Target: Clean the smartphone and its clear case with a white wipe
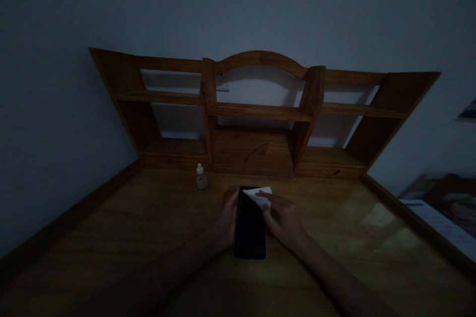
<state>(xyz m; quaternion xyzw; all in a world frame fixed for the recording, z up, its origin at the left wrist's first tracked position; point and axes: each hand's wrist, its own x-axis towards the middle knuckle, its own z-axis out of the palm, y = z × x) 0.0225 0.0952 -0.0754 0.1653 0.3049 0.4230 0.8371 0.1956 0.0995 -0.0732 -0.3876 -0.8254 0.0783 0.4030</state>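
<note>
- Evidently, the step in hand is the wiping of a dark-screened device (250, 230): a white wipe (260, 200) lies against the upper right part of its face.
- The right hand (285, 215) is closed to a pinch, with the wipe caught between thumb and fingers; the extended index finger appears to press it toward the glass.
- The left hand (225, 223) is partly curled along the device's left long edge, its thumb near the upper corner, and seems to steady the body against the rubbing.
- A next stroke, as judged from this posture, calls for light, even pressure from the right fingertips and a firm left hold, since the smooth body could slip or turn.
- The device is a slim rectangle with rounded corners and a thin pale rim; its screen is uniformly black, and the lower part is uncovered by the wipe.
- It is set lengthwise before the person, between the two hands and over the wooden desk (167, 218); in this dim light, whether it rests flat or is slightly raised cannot be told.
- A small clear bottle (201, 181) with a white cap stands upright beyond the left hand, apart from the device and near the wooden shelf unit (256, 111).
</note>
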